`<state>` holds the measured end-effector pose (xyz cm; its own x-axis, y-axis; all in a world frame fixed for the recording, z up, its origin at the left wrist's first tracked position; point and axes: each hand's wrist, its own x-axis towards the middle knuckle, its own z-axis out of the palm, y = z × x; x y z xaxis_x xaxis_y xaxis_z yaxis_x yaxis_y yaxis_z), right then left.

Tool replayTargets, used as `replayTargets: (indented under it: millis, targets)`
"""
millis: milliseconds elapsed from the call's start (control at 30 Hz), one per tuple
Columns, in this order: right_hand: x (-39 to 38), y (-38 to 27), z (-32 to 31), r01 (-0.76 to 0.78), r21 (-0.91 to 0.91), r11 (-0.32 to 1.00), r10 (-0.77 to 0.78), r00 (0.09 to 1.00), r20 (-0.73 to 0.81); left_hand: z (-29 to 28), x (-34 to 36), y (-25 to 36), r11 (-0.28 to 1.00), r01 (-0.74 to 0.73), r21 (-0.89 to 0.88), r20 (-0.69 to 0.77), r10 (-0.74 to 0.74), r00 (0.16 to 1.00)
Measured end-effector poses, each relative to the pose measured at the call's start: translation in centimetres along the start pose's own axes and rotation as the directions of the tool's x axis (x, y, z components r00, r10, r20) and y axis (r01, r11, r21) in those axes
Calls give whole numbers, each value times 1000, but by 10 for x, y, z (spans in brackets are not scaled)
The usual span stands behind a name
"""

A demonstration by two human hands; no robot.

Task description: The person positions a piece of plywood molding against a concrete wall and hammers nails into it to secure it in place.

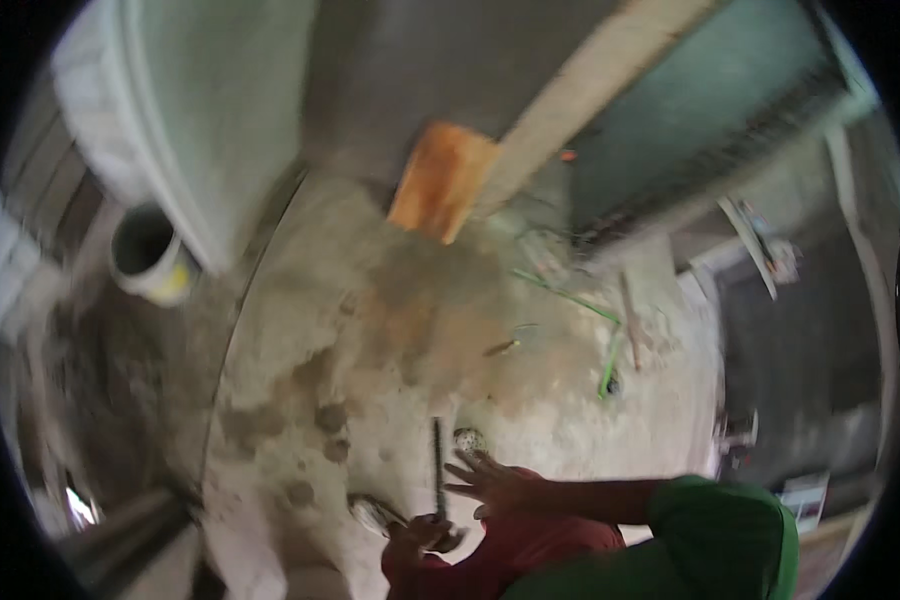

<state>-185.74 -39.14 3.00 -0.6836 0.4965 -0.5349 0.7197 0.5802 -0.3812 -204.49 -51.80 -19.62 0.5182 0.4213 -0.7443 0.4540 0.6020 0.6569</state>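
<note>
Right hand (495,487) is splayed, left hand (417,536) curled.

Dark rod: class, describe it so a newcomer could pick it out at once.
Find the stained floor, then the left hand near the bottom. The dark rod extends up the picture from that hand. It is thin and straight, unlike the bent green strip.

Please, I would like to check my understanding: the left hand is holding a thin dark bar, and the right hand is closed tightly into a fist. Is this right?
Not quite: the right hand is not a fist. The head view shows it open, spread out close to the bar. The left hand is indeed holding that thin dark bar.
</note>
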Motion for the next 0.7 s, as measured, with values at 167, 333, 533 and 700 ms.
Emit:
replayTargets:
  millis: [167, 333, 533, 700]
  targets:
    - [-41, -32, -38, -5, 3, 1000, 3, 903, 429, -9, -187, 223, 978, -173, 114, 248, 141, 958]
    - [-100, -33, -70, -204, 166, 965, 149, 945, 291, -49, -202, 256, 936, -258, 239, 21, 260, 965]
    - [-136, 4, -157, -208, 809, 551, 450, 889, -78, -134, -190, 330, 275, -451, -849, -447, 80, 891]
    - [-91, 55, -230, 76, 717, 693, 453, 728, -515, -140, -124, 400, 468, -454, -758, -476, 79, 876]
